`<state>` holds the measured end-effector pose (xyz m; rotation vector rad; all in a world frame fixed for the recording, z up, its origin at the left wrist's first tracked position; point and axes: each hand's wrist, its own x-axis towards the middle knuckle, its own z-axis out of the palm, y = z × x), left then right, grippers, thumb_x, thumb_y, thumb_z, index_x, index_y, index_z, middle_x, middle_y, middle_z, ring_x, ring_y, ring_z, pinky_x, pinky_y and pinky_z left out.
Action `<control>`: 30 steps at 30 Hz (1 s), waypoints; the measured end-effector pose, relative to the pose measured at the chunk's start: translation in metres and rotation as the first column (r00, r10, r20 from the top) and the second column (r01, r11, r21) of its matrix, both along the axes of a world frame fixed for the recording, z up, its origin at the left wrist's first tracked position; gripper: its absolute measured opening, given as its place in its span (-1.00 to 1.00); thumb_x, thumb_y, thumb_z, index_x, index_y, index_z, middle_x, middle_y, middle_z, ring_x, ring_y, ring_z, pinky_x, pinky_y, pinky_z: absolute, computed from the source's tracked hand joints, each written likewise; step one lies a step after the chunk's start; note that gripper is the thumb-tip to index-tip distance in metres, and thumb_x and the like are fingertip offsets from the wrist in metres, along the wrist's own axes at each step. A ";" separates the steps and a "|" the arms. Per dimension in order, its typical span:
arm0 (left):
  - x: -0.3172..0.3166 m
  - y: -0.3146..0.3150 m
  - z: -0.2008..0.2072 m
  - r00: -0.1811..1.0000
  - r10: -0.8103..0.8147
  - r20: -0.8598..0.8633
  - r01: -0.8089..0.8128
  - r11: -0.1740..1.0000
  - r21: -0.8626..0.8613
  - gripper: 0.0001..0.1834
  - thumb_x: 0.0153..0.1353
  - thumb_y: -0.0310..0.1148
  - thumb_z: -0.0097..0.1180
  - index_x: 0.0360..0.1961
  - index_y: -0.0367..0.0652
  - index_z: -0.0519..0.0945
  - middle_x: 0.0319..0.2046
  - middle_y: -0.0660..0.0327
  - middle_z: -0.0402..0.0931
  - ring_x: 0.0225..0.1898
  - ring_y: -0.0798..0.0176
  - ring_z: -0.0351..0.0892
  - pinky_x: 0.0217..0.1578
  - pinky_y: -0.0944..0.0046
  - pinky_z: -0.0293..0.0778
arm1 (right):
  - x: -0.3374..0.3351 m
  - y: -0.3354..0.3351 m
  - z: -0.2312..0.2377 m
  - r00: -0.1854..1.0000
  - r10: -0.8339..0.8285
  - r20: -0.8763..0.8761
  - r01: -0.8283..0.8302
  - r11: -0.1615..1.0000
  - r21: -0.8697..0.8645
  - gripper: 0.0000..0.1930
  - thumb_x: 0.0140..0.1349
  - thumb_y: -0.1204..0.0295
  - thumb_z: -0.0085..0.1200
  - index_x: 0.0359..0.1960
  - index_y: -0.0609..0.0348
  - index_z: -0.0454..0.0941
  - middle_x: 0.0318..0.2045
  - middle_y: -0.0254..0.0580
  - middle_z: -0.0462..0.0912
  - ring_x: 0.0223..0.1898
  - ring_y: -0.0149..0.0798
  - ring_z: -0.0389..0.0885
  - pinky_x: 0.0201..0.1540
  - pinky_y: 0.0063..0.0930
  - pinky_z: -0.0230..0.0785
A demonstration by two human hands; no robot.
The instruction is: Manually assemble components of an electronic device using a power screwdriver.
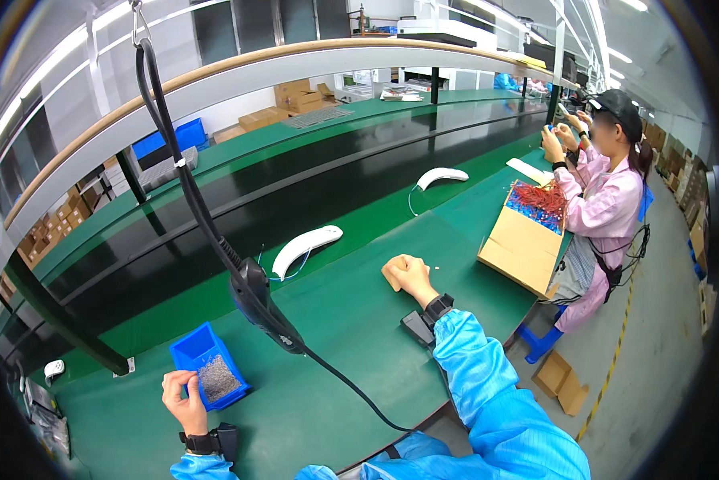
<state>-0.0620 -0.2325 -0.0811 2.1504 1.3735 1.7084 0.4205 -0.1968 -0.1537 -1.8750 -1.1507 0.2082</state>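
At the left, a blue bin holds a heap of small grey metal parts, possibly screws. Beside its near left side is my left hand, thumb and fingertips drawn together in a pinch. Whatever it pinches is too small to make out. My right hand is closed in a fist just above or on the green bench, and its fingers hide what may be inside. Between the hands hangs a black electric screwdriver on its cable, touched by neither hand.
Curved white shells with blue wires lie along the bench's far side. An open cardboard box of red and blue wired parts stands at right, near a co-worker in pink. A blue stool and cardboard sit below.
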 end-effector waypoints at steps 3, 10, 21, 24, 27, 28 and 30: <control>-0.002 0.000 -0.001 1.000 -0.003 -0.017 0.003 1.000 0.006 -0.96 -0.12 -0.58 0.10 -0.57 -0.25 0.49 -0.55 0.18 0.45 -0.42 0.20 0.38 -0.32 0.28 0.28 | -0.008 0.000 0.007 0.999 -0.007 -0.035 0.009 0.998 0.060 -0.69 -0.09 0.14 0.06 -0.40 0.09 0.59 -0.46 -0.09 0.62 -0.34 -0.08 0.57 -0.17 -0.32 0.31; -0.008 -0.001 0.000 0.995 -0.093 -0.043 0.094 0.995 0.031 -0.92 -0.01 -0.50 0.06 -0.56 -0.29 0.47 -0.54 0.15 0.40 -0.43 0.21 0.37 -0.35 0.31 0.29 | -0.033 -0.008 0.015 1.000 -0.018 -0.022 0.020 0.996 0.085 -0.82 -0.07 0.17 0.01 -0.52 -0.13 0.62 -0.67 -0.31 0.59 -0.54 -0.30 0.58 -0.34 -0.43 0.38; 0.004 -0.020 0.021 0.989 -0.058 -0.134 0.049 0.996 -0.075 -0.94 0.00 -0.61 0.06 -0.45 -0.36 0.54 -0.45 0.08 0.48 -0.39 0.14 0.47 -0.29 0.26 0.39 | -0.038 -0.001 0.011 0.997 0.051 -0.051 -0.052 0.999 -0.015 -0.85 -0.08 0.21 -0.02 -0.55 -0.17 0.60 -0.55 -0.27 0.59 -0.30 -0.14 0.49 -0.04 -0.25 0.08; 0.005 -0.020 0.022 0.991 -0.054 -0.125 0.042 0.994 -0.099 -0.94 0.00 -0.61 0.06 -0.45 -0.38 0.53 -0.45 0.08 0.48 -0.38 0.14 0.46 -0.28 0.27 0.38 | -0.041 0.002 0.009 1.000 0.017 -0.007 -0.017 0.999 0.036 -0.84 -0.08 0.21 -0.02 -0.55 -0.16 0.60 -0.52 -0.24 0.58 -0.25 -0.10 0.46 -0.03 -0.22 0.05; 0.003 -0.019 0.022 0.989 -0.058 -0.137 0.042 0.993 -0.110 -0.95 0.00 -0.63 0.05 -0.46 -0.39 0.52 -0.45 0.07 0.48 -0.38 0.13 0.46 -0.28 0.26 0.38 | -0.051 0.009 0.019 0.998 0.061 -0.010 -0.062 0.996 -0.066 -0.82 -0.07 0.20 -0.03 -0.50 -0.12 0.59 -0.45 -0.16 0.57 -0.18 -0.03 0.40 0.13 -0.02 -0.09; 0.000 -0.018 0.020 0.989 -0.070 -0.132 0.057 0.993 -0.099 -0.95 -0.01 -0.64 0.05 -0.46 -0.40 0.52 -0.45 0.06 0.47 -0.39 0.13 0.46 -0.28 0.26 0.38 | -0.052 0.009 0.021 0.998 0.054 -0.012 -0.055 0.996 -0.067 -0.82 -0.07 0.20 -0.03 -0.50 -0.12 0.59 -0.45 -0.16 0.57 -0.18 -0.03 0.40 0.13 -0.02 -0.09; -0.004 -0.016 0.017 0.989 -0.081 -0.124 0.071 0.994 -0.084 -0.95 -0.01 -0.64 0.05 -0.46 -0.41 0.52 -0.45 0.06 0.47 -0.39 0.12 0.45 -0.29 0.25 0.38 | -0.058 0.011 0.024 0.993 0.115 -0.038 -0.118 0.989 -0.084 -0.81 -0.07 0.20 -0.03 -0.48 -0.10 0.59 -0.43 -0.13 0.57 -0.16 0.00 0.39 0.17 0.05 -0.16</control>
